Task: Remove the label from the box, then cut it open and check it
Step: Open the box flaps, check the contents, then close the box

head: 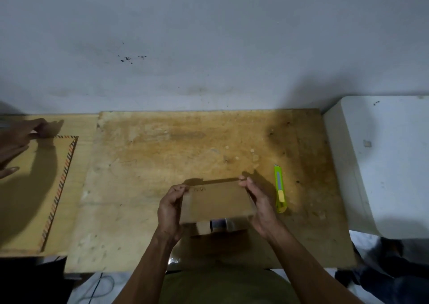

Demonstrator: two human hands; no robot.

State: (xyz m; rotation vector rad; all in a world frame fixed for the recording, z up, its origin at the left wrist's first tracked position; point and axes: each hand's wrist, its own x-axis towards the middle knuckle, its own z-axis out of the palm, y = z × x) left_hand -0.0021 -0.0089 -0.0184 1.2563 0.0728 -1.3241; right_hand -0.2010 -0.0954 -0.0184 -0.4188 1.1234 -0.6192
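Both hands hold the box (217,201) by its short ends, lifted and tilted toward the person near the front edge of the table (162,146), likely so its faces can be turned over in search of the label. Going left to right: another person's hand (16,141) rests on an envelope (46,187) with a striped border at the table's left edge, well apart. The left hand (170,211) curls its fingers round the box's left end; the right hand (257,204) pinches the right end, fingertips at the far corner. A green knife (280,189) lies just right of the right hand, within easy reach. Nothing blocks it. No label shows on the top face.
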